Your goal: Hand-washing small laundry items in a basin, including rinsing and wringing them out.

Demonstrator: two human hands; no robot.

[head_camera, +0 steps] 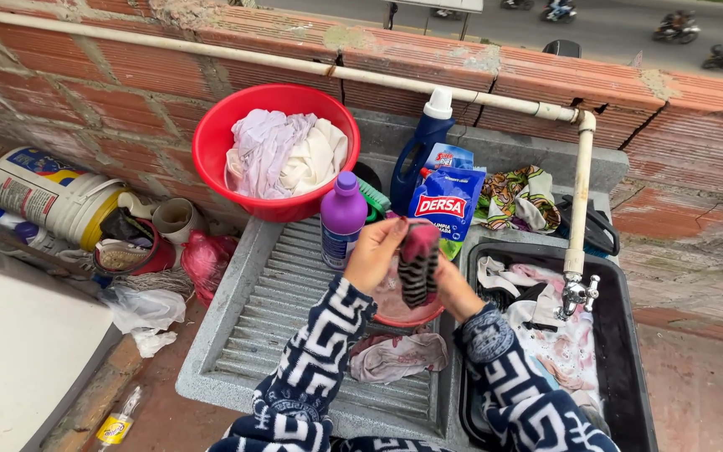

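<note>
A small striped sock [419,261], pink at the top with black and white bands, hangs between both my hands. My left hand [376,253] grips its upper left side and my right hand [455,289] holds it from behind on the right. Both hands are over a small pink bowl [401,310] that sits on the ribbed grey washboard [278,310]. A crumpled pale pink cloth [397,356] lies on the board just below the bowl. My sleeves carry a dark blue and white pattern.
A red basin [215,138] of pale laundry sits at the back. A purple bottle [342,219], a blue bottle [423,142] and a blue pouch [445,203] stand behind my hands. The sink [629,351] on the right holds soaking clothes under a tap [575,293].
</note>
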